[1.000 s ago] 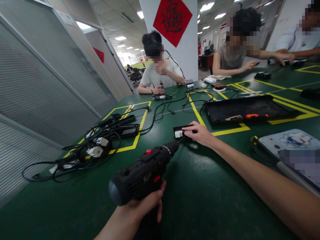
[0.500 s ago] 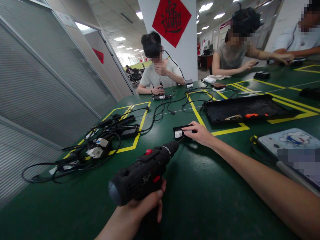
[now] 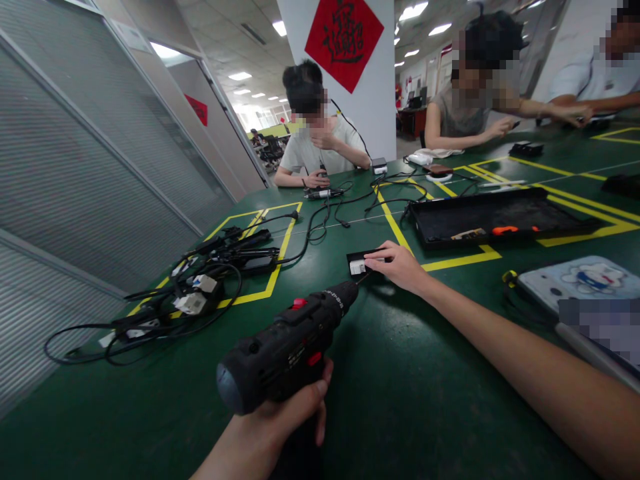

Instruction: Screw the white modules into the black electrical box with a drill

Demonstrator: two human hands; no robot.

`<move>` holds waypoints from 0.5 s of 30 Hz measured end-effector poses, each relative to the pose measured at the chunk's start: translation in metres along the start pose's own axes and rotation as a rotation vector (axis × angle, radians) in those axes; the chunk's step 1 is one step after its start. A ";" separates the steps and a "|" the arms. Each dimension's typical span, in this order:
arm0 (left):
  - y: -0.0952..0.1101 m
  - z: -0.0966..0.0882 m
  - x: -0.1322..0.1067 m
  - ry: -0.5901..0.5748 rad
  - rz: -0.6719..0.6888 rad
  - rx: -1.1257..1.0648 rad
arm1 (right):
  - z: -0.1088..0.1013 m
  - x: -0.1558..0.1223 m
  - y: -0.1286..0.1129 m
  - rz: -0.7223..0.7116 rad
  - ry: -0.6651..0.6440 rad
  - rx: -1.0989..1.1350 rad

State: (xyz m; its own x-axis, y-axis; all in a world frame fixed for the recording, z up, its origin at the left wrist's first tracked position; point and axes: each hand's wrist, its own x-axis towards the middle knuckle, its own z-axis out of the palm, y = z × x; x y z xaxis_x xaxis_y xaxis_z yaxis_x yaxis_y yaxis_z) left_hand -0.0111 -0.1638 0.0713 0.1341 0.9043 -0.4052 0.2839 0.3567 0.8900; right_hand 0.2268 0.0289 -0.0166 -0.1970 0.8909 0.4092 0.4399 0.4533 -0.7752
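Note:
My left hand (image 3: 295, 413) is wrapped round the grip of a black cordless drill (image 3: 285, 347) with red switches. Its thin bit points forward and right, its tip close to a small black box-like part (image 3: 354, 256) with a white label. My right hand (image 3: 397, 265) has its fingers closed on the right side of that part, which rests on the green table (image 3: 400, 373). The fingers cover much of the part, so its exact kind and whether the bit touches it cannot be made out.
Tangled black cables and adapters (image 3: 200, 293) lie at the left. A shallow black tray (image 3: 480, 217) holds an orange item at the right. Beside my right forearm is a pale-blue case with a cartoon picture (image 3: 590, 280). Several people sit across the table, one with a hand (image 3: 317, 179) on a dark tool.
Almost nothing differs. The view has shifted very slightly; both hands, the drill and the small black part keep their places.

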 end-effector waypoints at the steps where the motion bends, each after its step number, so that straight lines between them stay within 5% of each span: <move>1: 0.000 0.000 0.000 0.011 -0.005 0.004 | 0.000 0.000 0.000 0.006 0.001 -0.005; 15: 0.009 0.011 -0.004 0.081 0.027 -0.005 | 0.002 0.000 -0.002 0.017 0.019 -0.006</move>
State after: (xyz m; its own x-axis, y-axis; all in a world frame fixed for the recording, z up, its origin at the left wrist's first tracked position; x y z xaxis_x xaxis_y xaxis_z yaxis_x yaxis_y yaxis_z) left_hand 0.0016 -0.1666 0.0786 0.0643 0.9297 -0.3626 0.2760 0.3327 0.9018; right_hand 0.2245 0.0281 -0.0159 -0.1722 0.8979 0.4050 0.4481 0.4376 -0.7796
